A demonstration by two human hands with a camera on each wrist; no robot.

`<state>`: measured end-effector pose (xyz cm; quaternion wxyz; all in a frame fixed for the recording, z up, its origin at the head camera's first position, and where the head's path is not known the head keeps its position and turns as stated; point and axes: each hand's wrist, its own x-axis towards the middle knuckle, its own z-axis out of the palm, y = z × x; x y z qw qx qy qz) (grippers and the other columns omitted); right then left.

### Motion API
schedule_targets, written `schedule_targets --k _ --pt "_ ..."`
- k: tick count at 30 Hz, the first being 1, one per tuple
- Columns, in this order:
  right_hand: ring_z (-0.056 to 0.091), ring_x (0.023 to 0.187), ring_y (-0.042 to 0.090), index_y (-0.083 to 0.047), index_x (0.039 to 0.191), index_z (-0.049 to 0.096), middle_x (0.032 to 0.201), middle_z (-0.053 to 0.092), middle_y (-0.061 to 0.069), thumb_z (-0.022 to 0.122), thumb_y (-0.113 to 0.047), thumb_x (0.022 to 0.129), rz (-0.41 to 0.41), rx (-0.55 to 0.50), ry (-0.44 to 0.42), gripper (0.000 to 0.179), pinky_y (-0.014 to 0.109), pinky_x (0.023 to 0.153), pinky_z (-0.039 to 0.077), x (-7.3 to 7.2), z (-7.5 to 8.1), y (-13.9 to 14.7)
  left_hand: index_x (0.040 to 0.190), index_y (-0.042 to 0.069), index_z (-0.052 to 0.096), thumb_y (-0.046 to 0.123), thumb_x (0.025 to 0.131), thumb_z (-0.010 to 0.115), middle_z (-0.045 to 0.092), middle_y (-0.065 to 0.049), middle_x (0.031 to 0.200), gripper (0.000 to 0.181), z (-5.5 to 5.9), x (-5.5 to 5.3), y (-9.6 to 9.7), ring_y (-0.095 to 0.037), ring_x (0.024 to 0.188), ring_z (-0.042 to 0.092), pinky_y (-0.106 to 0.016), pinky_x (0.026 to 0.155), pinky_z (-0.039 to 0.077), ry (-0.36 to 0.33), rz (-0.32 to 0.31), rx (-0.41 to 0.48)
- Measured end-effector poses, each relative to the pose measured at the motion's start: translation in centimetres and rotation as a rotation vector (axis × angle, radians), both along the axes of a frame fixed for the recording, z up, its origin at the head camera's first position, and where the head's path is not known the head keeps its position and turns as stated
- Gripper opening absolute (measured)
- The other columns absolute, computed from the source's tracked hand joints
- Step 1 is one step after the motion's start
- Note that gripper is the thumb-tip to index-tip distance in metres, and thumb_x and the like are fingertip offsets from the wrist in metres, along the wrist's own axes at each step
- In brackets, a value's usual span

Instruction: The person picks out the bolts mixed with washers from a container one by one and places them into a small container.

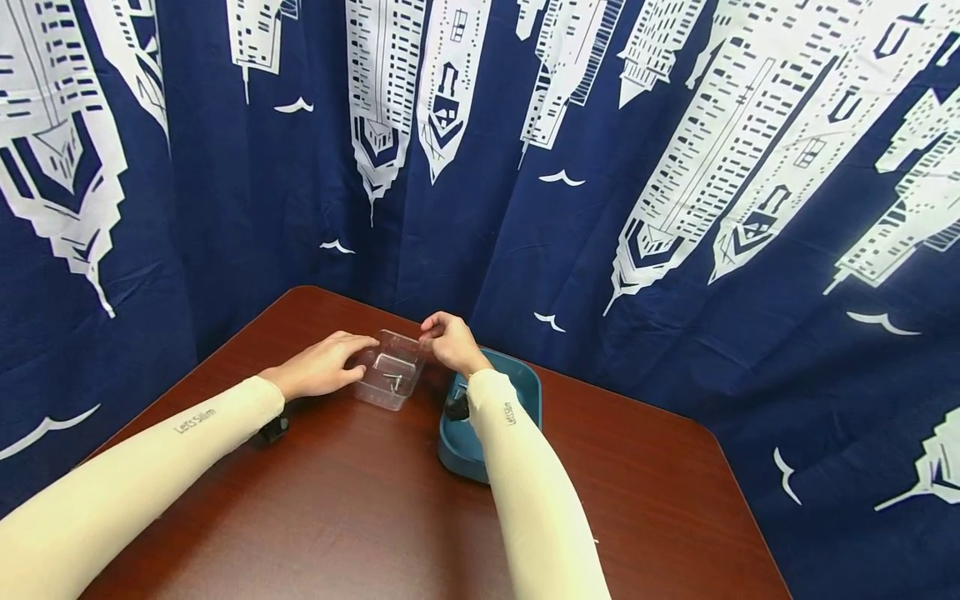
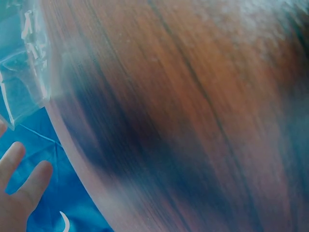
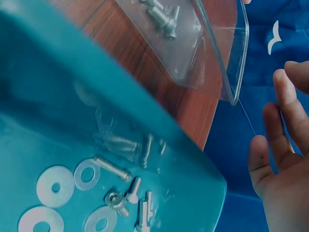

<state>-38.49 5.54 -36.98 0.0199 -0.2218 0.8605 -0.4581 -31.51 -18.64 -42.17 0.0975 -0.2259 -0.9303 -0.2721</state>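
Note:
A clear plastic box (image 1: 386,401) stands on the table with several metal bolts (image 3: 164,21) inside. My left hand (image 1: 318,367) is at the box's left side, thumb and fingers spread around its near-left corner; in the left wrist view its fingertips show beside the box's wall. Over the box's far-right corner is my right hand (image 1: 453,343), thumb and forefinger tips close together, with no object visible between them. A blue tray (image 1: 528,377) sits just right of the box under my right wrist. It holds flat washers (image 3: 55,186) and several socket-head bolts (image 3: 113,168).
The brown wooden table (image 1: 337,500) has its far edge just behind the box and tray. A dark blue curtain (image 1: 480,225) with white building prints hangs close behind it. Dark wrist cameras (image 1: 273,429) sit under both wrists, the right one over the tray.

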Motion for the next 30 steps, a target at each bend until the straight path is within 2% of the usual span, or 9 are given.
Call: schedule_targets --k 7,16,18,21,24,30 --pt "0.062 0.077 0.013 0.004 0.105 0.062 0.092 0.071 0.018 0.065 0.011 0.084 0.000 -0.034 -0.002 0.023 0.021 0.067 0.048 0.0 0.4 1.5 0.144 0.007 0.053 0.018 0.093 0.063 0.057 -0.012 0.142 0.053 0.2 -0.3 0.1 -0.032 0.134 0.046 -0.052 0.114 0.038 -0.015 0.011 -0.009" --pt "0.063 0.077 0.014 -0.002 0.101 0.061 0.092 0.069 0.018 0.063 0.013 0.085 -0.019 -0.092 -0.015 0.022 0.022 0.068 0.049 0.0 0.0 4.2 0.144 0.008 0.053 0.018 0.093 0.064 0.057 -0.012 0.143 0.053 -0.1 -0.4 0.1 -0.032 0.135 0.045 -0.052 0.113 0.038 -0.008 0.011 -0.009" --pt "0.065 0.080 0.016 0.000 0.103 0.060 0.094 0.069 0.020 0.063 0.013 0.086 -0.016 -0.096 -0.029 0.022 0.025 0.073 0.053 0.1 -0.2 4.9 0.144 0.008 0.053 0.018 0.093 0.064 0.057 -0.012 0.143 0.053 -0.2 -0.4 0.1 -0.032 0.135 0.045 -0.052 0.113 0.038 -0.013 0.011 -0.012" --pt "0.067 0.085 0.024 0.002 0.105 0.060 0.097 0.069 0.023 0.063 0.013 0.086 -0.018 -0.108 -0.038 0.022 0.036 0.080 0.057 0.2 -0.3 5.7 0.144 0.007 0.053 0.018 0.093 0.064 0.058 -0.012 0.142 0.053 -0.4 -0.3 0.1 -0.032 0.134 0.045 -0.052 0.113 0.038 -0.010 0.005 -0.012" --pt "0.068 0.087 0.028 0.005 0.106 0.059 0.098 0.068 0.027 0.062 0.013 0.086 -0.014 -0.125 -0.030 0.022 0.043 0.085 0.058 0.2 -0.3 6.4 0.143 0.008 0.054 0.017 0.093 0.064 0.059 -0.013 0.139 0.052 -0.3 -0.3 0.1 -0.032 0.133 0.046 -0.052 0.112 0.039 0.000 0.007 -0.005" --pt "0.065 0.084 0.017 0.010 0.111 0.058 0.100 0.068 0.027 0.063 0.013 0.086 -0.023 -0.125 -0.031 0.025 0.027 0.079 0.055 0.3 -0.4 7.7 0.142 0.007 0.055 0.016 0.093 0.064 0.060 -0.013 0.136 0.051 0.0 -0.2 0.3 -0.030 0.131 0.047 -0.051 0.110 0.042 0.014 0.025 0.001"
